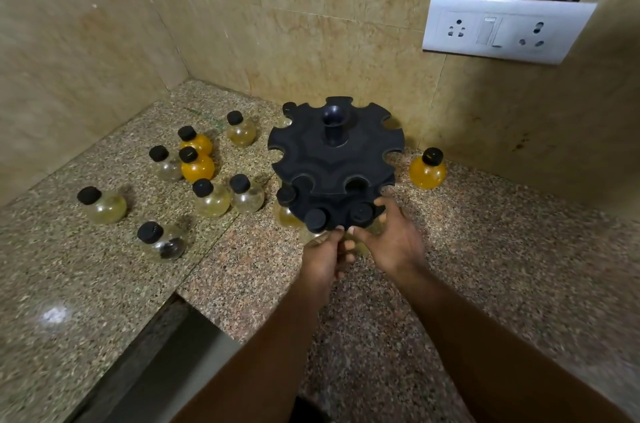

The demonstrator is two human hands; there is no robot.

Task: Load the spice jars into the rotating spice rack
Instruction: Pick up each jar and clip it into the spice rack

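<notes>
Guess: pegged round clear black-capped spice jars [211, 200] as light, slick, breakable; best gripped at neck. Found most scattered on speckled granite tabletop [485, 249] left of black two-tier plastic rack [332, 162]. Spotted left hand [323, 256] and right hand [393, 246] together at lower tier; couldn't tell if clamped on anything.

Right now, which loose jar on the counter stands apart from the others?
The orange-filled jar right of the black rack: it stands alone there, while all the other loose jars stand on the rack's left side.
</notes>
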